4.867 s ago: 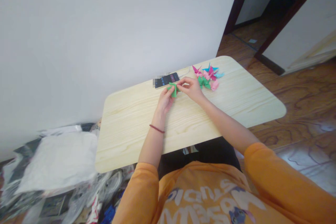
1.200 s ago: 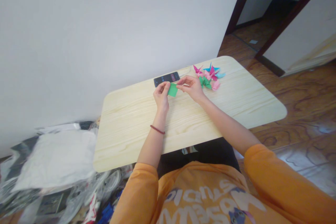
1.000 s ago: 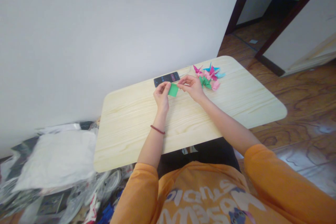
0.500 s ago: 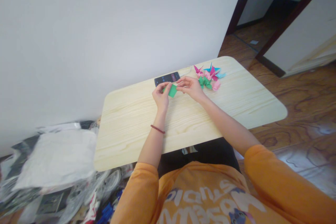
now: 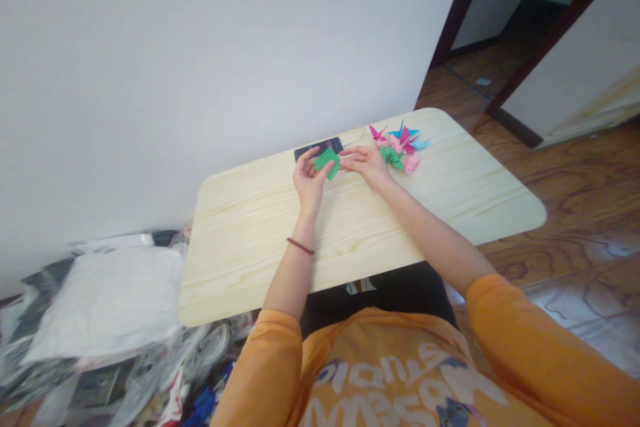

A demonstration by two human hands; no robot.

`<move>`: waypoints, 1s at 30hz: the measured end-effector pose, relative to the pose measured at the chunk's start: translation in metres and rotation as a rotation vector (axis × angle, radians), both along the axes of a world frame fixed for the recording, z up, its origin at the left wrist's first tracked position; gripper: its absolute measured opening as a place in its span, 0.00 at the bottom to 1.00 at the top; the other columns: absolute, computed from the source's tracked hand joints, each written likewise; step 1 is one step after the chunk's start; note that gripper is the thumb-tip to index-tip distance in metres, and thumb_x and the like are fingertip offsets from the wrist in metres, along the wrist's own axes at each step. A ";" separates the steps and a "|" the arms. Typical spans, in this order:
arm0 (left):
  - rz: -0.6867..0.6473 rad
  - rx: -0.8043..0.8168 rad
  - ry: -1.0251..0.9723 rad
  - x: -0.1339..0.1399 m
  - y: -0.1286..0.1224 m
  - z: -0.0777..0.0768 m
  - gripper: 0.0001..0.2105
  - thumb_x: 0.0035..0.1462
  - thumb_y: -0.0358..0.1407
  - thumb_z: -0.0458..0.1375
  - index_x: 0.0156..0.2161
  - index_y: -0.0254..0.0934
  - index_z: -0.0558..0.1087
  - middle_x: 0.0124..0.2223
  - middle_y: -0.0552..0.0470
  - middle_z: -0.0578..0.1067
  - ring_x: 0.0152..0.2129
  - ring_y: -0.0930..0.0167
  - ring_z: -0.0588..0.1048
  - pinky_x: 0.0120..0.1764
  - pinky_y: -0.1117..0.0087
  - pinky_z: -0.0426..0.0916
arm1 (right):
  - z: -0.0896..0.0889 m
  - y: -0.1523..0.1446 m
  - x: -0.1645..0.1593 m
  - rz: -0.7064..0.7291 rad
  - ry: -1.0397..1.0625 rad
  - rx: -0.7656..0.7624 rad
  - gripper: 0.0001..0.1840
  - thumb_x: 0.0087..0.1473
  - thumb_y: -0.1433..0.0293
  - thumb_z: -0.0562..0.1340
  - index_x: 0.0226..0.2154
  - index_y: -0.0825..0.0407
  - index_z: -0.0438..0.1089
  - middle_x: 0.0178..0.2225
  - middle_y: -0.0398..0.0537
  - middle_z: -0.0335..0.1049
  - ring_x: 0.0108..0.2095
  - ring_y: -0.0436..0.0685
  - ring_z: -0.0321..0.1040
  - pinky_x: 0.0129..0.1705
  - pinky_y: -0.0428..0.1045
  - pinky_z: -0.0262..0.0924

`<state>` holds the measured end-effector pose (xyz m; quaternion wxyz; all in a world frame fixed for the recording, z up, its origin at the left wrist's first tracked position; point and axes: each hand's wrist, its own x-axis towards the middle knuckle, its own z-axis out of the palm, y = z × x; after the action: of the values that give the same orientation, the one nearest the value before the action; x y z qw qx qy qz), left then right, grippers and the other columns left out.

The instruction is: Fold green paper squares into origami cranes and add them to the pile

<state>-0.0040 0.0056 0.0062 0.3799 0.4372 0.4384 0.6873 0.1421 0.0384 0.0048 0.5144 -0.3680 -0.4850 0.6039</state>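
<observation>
A small piece of folded green paper point(image 5: 328, 161) is held up over the far side of the table. My left hand point(image 5: 309, 177) pinches it from the left, with the thumb on the near face and the fingers behind. From the right, the fingertips of my right hand point(image 5: 365, 165) close together at the paper's right edge. Just beyond my hands lies a phone point(image 5: 320, 147), partly covered by the left fingers and the paper. To the right of my right hand sits a cluster of folded paper cranes point(image 5: 400, 141) in pink, blue and green.
The pale wooden table point(image 5: 240, 240) stands against a white wall. A white cable point(image 5: 356, 137) runs from the phone. On the left, below table height, lie a white bag point(image 5: 110, 300) and plastic-wrapped things. A doorway opens at the upper right.
The green paper has been turned and shows a wider, partly opened face. My left fingers have spread a little behind it and the left hand has shifted slightly up.
</observation>
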 end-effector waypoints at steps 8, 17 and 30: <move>0.026 -0.034 -0.146 -0.003 0.006 -0.005 0.24 0.37 0.41 0.73 0.41 0.38 0.75 0.38 0.50 0.79 0.40 0.66 0.78 0.46 0.64 0.71 | 0.003 -0.004 -0.002 0.029 0.020 0.018 0.26 0.32 0.61 0.75 0.37 0.52 0.75 0.30 0.47 0.78 0.33 0.55 0.75 0.42 0.52 0.70; -0.152 -0.171 -0.370 -0.002 0.005 -0.004 0.21 0.40 0.37 0.72 0.42 0.39 0.76 0.38 0.51 0.80 0.41 0.67 0.78 0.48 0.66 0.70 | 0.009 -0.009 -0.004 -0.003 0.019 0.075 0.24 0.31 0.66 0.75 0.35 0.53 0.74 0.33 0.47 0.78 0.35 0.56 0.74 0.40 0.51 0.68; -0.095 -0.069 -0.078 -0.004 0.006 -0.009 0.19 0.40 0.43 0.71 0.39 0.40 0.78 0.40 0.50 0.80 0.38 0.67 0.78 0.43 0.66 0.72 | 0.008 -0.007 -0.006 -0.052 -0.094 0.178 0.16 0.41 0.59 0.69 0.31 0.53 0.76 0.30 0.47 0.76 0.30 0.52 0.69 0.30 0.47 0.61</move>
<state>-0.0080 0.0119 -0.0027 0.4436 0.4171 0.4256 0.6694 0.1362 0.0312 0.0130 0.5372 -0.3610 -0.5508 0.5269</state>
